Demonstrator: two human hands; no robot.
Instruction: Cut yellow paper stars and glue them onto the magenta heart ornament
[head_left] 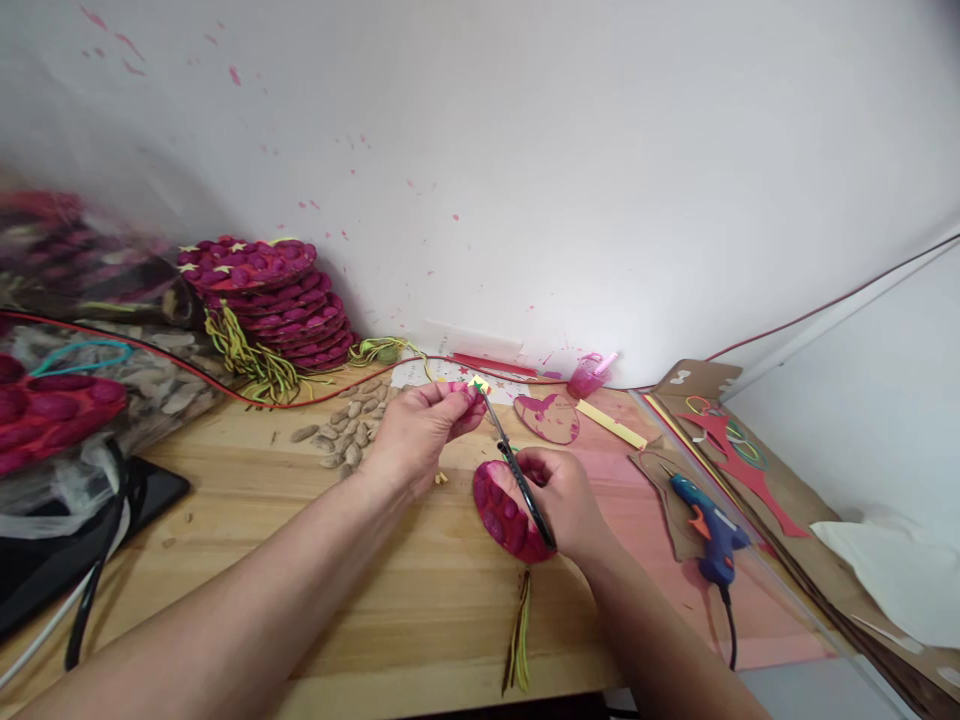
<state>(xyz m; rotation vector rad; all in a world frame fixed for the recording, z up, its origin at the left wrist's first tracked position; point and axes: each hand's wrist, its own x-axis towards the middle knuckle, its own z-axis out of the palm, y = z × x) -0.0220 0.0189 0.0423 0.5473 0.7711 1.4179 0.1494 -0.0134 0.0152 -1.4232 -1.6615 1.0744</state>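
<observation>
My left hand (431, 425) pinches a small yellow piece (478, 383) with a green star on it. Closed round the handles of black scissors (517, 475) is my right hand (562, 500); the blades point up and left, their tips at the yellow piece. Below the scissors a round magenta disc (499, 515) with bumps lies on the table, partly hidden by my right hand. A yellow-green and brown tassel (519, 640) hangs from its near edge. Peanuts (351, 425) lie beside my left hand.
Stacked magenta discs (281, 300) stand at the back left, near a bag of peanuts (172, 380). A blue glue gun (712, 530) lies right, a pink cup (589, 376) at the back, and a yellow strip (611, 424) before it. A red and black cable (225, 390) crosses the left side.
</observation>
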